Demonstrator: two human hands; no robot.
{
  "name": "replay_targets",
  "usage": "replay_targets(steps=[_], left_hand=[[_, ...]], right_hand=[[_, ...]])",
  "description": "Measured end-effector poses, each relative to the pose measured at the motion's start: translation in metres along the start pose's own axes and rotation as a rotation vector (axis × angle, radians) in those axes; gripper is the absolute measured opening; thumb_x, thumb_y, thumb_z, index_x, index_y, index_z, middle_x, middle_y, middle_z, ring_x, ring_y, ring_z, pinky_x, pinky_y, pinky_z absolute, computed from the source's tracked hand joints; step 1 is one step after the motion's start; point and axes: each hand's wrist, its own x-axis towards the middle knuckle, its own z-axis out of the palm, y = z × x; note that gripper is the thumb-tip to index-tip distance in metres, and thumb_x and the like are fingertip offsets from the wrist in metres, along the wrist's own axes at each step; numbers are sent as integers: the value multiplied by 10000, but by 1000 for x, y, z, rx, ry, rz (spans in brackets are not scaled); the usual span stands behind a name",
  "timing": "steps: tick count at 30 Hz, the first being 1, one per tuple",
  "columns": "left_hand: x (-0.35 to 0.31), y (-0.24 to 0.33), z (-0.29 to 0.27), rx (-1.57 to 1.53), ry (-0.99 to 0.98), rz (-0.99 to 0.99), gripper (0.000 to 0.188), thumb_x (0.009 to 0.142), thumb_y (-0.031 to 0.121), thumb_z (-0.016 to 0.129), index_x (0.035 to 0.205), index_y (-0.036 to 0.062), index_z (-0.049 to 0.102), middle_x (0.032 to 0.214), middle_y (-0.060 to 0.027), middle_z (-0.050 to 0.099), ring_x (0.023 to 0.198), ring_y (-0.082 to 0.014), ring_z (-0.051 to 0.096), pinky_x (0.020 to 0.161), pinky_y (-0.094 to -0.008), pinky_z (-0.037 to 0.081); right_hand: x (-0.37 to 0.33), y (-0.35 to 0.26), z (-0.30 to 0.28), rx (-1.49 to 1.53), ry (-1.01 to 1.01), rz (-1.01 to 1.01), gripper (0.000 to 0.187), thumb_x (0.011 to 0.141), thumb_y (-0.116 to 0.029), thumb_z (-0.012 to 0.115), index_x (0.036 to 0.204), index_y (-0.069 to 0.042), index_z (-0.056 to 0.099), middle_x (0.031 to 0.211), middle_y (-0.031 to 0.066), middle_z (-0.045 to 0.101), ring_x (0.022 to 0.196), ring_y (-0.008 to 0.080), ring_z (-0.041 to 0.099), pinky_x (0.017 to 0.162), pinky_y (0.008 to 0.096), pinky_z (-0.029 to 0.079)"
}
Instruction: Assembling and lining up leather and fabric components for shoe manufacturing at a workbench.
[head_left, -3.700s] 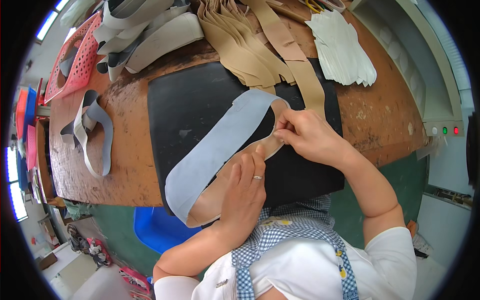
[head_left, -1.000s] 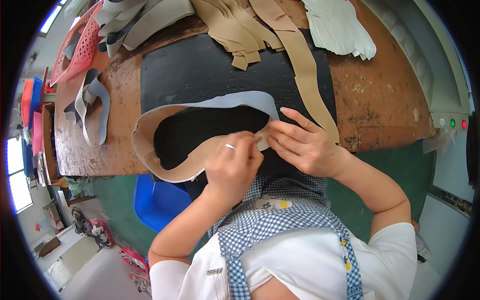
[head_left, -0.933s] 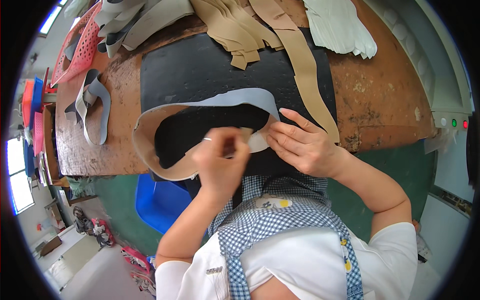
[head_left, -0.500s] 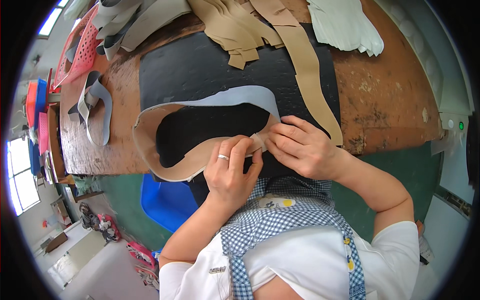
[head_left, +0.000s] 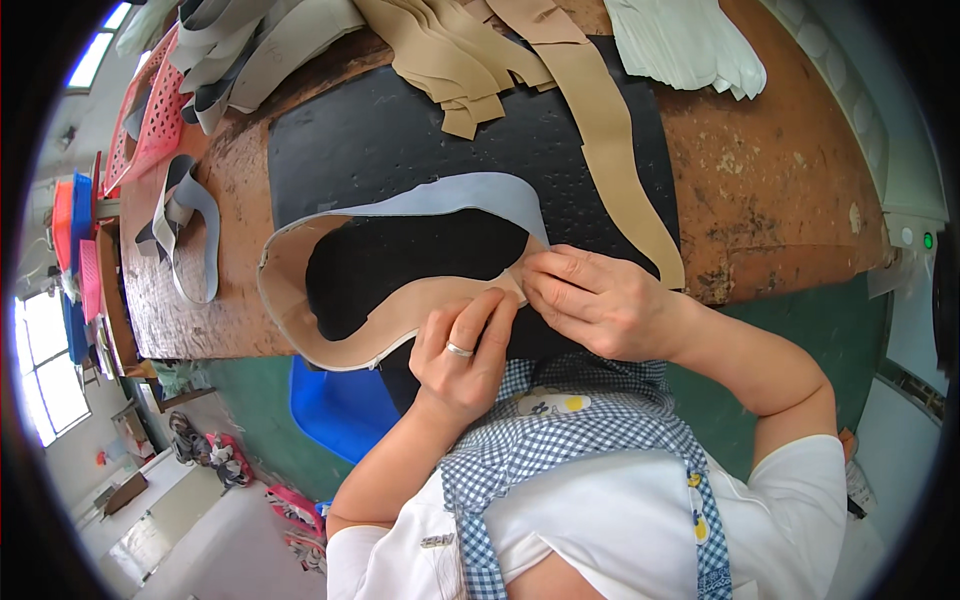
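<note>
A wide strip curved into a standing loop, beige inside and light blue-grey outside, rests on a black mat at the table's near edge. My left hand, with a ring on one finger, pinches the loop's near side close to where its ends come together. Just right of it, my right hand grips the loop's right end, fingers closed together. The two hands are almost touching at this joint. My fingers hide most of the overlap, so how the ends are fastened cannot be made out.
A long tan strip crosses the mat's right side. Stacked tan strips, grey strips and white pieces lie at the back. A grey strip coil and pink basket sit left. A blue seat is below the wooden table.
My left fingers have drawn closer together and slid slightly along the joint. The right hand has shifted a little left, and the loop moved slightly left with it.
</note>
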Motion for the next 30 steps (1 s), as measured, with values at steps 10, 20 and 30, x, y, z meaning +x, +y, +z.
replay_targets(steps=[10, 20, 30], left_hand=[[-1, -2, 4, 47, -25, 29, 357, 591, 37, 691, 941, -12, 744, 1003, -74, 687, 796, -200, 624, 629, -290, 523], [3, -7, -2, 30, -96, 72, 327, 632, 29, 703, 954, -21, 740, 1009, -80, 686, 818, -209, 632, 627, -293, 522], [0, -12, -14, -16, -273, 130, 398, 676, 46, 763, 1069, -1, 719, 1135, -82, 626, 965, -247, 596, 772, -363, 526]], right_hand=[[-1, -1, 2, 17, 8, 0, 291, 619, -67, 672, 875, 66, 714, 986, 130, 674, 1036, 287, 659, 892, 391, 586], [0, -1, 0, 22, -1, -4, 299, 625, -63, 682, 890, 70, 718, 979, 132, 674, 1033, 288, 662, 896, 394, 587], [2, 4, -2, 100, -3, 38, 259, 677, -20, 682, 921, 62, 714, 1004, 133, 682, 1013, 285, 680, 858, 362, 598]])
